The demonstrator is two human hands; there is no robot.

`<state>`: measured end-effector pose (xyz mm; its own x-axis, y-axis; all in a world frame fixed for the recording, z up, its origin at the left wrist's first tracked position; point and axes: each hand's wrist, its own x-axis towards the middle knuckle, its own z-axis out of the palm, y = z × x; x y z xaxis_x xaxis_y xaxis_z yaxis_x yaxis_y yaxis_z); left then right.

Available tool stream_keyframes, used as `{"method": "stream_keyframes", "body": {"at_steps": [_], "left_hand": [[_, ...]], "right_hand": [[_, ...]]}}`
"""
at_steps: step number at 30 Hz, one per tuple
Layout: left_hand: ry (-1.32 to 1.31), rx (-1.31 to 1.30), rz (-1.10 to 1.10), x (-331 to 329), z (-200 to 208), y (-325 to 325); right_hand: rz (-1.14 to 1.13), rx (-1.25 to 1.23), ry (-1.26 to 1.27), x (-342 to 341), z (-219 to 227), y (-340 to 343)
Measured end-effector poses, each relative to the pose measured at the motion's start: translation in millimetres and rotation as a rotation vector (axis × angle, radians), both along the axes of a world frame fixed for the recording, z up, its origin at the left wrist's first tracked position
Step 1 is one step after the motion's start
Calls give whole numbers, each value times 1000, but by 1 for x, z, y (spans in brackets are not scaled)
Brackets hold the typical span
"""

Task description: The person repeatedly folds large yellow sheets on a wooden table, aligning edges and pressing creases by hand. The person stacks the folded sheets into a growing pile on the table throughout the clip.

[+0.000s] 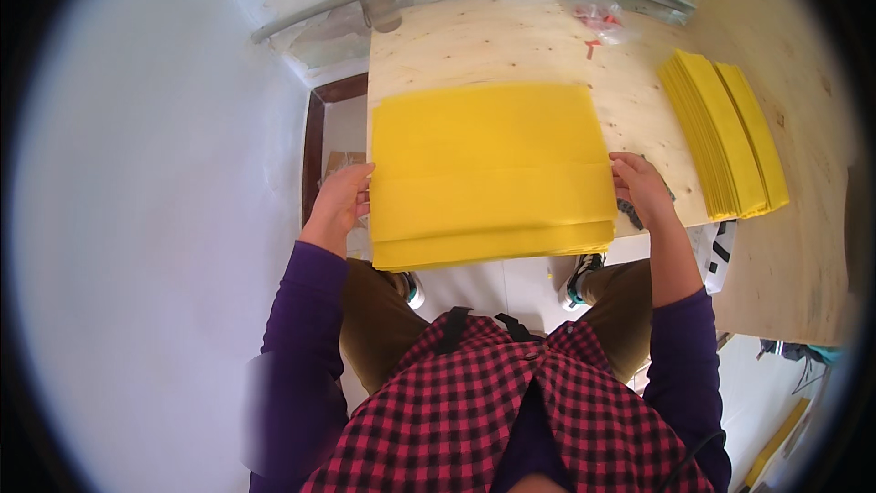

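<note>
A wide stack of yellow cloth-like sheets (488, 160) lies in front of me, its near edge overhanging the front of the wooden table (484, 46). Several layers show along that near edge, not quite even. My left hand (341, 198) pinches the stack's left edge, fingers partly hidden beside it. On the opposite side, my right hand (642, 184) has its fingertips closed at the right edge. Beneath the right hand a dark patterned item (630, 213) peeks out; its kind is unclear.
Two narrow folded yellow bundles (721, 137) lie at the table's right side. A clear bottle (378, 0) stands at the far left corner, and a crumpled clear plastic bag (599, 20) lies at the back. A white wall (155, 219) rises on my left.
</note>
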<state>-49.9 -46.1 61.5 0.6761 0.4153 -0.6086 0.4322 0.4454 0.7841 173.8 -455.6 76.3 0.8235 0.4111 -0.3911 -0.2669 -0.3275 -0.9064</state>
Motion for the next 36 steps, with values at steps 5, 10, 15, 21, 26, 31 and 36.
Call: {"method": "stream_keyframes", "body": {"at_steps": [5, 10, 15, 21, 26, 31, 36], "left_hand": [[28, 75, 38, 6, -2, -1], [38, 159, 37, 8, -6, -5], [0, 203, 87, 9, -10, -11], [-29, 230, 138, 10, -12, -13], [-16, 218, 61, 11, -3, -7], [1, 196, 14, 30, 8, 10], [-32, 230, 4, 56, 9, 26]], "right_hand": [[-45, -143, -163, -6, -8, 14], [25, -284, -429, -14, -10, 23], [6, -308, -415, -15, -8, 27], [-88, -152, -416, -1, -27, 23], [-124, -16, -242, 13, -30, 23], [-104, -63, -194, 29, -17, 30], [-104, -11, -162, 50, -12, 40]]}}
